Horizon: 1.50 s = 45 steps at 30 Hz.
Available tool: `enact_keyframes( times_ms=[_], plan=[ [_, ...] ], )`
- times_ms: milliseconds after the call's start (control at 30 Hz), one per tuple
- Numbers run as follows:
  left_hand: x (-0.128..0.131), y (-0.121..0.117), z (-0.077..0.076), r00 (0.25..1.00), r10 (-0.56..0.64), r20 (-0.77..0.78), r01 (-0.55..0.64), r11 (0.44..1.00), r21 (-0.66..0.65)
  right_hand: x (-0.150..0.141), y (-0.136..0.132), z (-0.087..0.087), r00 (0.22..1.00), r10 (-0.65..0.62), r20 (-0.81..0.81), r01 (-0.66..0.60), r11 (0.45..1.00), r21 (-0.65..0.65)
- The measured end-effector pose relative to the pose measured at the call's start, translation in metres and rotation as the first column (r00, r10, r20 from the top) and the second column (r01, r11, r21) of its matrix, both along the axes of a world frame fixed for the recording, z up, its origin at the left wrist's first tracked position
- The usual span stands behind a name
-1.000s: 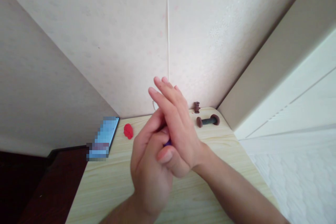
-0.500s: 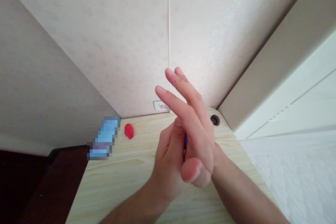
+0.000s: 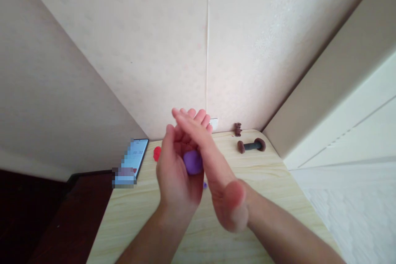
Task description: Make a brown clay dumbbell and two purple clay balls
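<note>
A smooth purple lump of modelling clay [image 3: 192, 162] lies in the cupped palm of my left hand [image 3: 175, 179]. My right hand [image 3: 218, 173] leans against the clay's right side, its fingers straight and its thumb sticking out towards me. The fingertips of both hands come close together above the clay. On the table below, a small purple bit [image 3: 205, 185] shows between my wrists. Left of my hands, a red lump [image 3: 157, 154] is partly covered by my left hand.
A phone [image 3: 140, 159] stands at the left edge of the wood-grain table [image 3: 133, 222]. At the back right are a dark dumbbell-shaped piece [image 3: 253, 145] and a small brown figure [image 3: 238, 129]. A wall socket [image 3: 213, 123] sits behind, and a white cabinet [image 3: 340, 103] rises to the right.
My hands have parted at the near side and shifted left, so the purple clay now shows. The dumbbell-shaped piece and brown figure have come into sight.
</note>
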<state>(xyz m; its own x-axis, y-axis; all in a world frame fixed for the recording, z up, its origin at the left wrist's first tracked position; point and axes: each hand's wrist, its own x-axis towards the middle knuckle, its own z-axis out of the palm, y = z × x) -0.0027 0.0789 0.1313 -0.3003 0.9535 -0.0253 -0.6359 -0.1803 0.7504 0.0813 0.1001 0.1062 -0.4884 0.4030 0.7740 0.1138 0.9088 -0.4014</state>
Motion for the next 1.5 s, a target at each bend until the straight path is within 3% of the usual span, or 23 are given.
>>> enact_keyframes(
  times_ms=[100,167,367,533,633,767,933,1067,1267,1433,1500],
  plan=[
    [0.0,0.003,-0.004,0.991,-0.02,0.133,0.01,0.997,0.08,0.004,0.004,0.001,0.978,0.063,-0.199,-0.085,0.991,-0.103],
    [0.001,0.003,-0.005,0.983,-0.04,0.178,0.02,0.994,0.111,0.005,0.006,0.004,0.966,0.002,-0.26,-0.043,0.987,-0.152],
    [0.0,-0.005,0.001,0.987,-0.086,0.137,0.072,0.992,0.104,0.0,0.01,0.004,0.987,-0.115,-0.11,0.121,0.992,0.045],
    [-0.012,-0.01,0.003,0.993,-0.027,0.116,0.011,0.99,0.14,-0.006,0.008,0.0,0.967,-0.253,0.005,0.246,0.942,0.23],
    [-0.017,-0.006,0.0,0.993,0.058,0.105,-0.074,0.985,0.156,-0.008,0.006,-0.001,0.968,-0.235,0.087,0.216,0.958,0.19],
    [-0.017,0.002,-0.003,0.981,0.148,0.129,-0.162,0.981,0.109,-0.003,0.009,0.001,0.986,-0.153,0.064,0.154,0.988,-0.015],
    [-0.012,0.003,0.001,0.982,0.112,0.153,-0.119,0.992,0.039,0.003,0.014,0.004,0.989,-0.147,-0.009,0.144,0.981,-0.129],
    [-0.006,0.0,0.001,0.989,0.04,0.145,-0.038,0.999,-0.013,-0.001,0.015,0.002,0.979,-0.185,0.089,0.193,0.977,-0.087],
    [-0.008,0.008,-0.007,0.99,0.054,0.132,-0.044,0.996,-0.074,-0.006,0.015,-0.002,0.979,-0.112,0.17,0.102,0.993,0.067],
    [-0.006,0.009,-0.007,0.995,-0.007,0.102,0.002,0.999,0.047,0.007,0.019,0.002,0.963,-0.257,-0.076,0.259,0.966,0.024],
    [-0.001,0.006,-0.009,0.997,-0.049,0.058,0.044,0.996,0.08,0.01,0.019,0.004,0.956,-0.245,-0.164,0.24,0.97,-0.046]
  ],
)
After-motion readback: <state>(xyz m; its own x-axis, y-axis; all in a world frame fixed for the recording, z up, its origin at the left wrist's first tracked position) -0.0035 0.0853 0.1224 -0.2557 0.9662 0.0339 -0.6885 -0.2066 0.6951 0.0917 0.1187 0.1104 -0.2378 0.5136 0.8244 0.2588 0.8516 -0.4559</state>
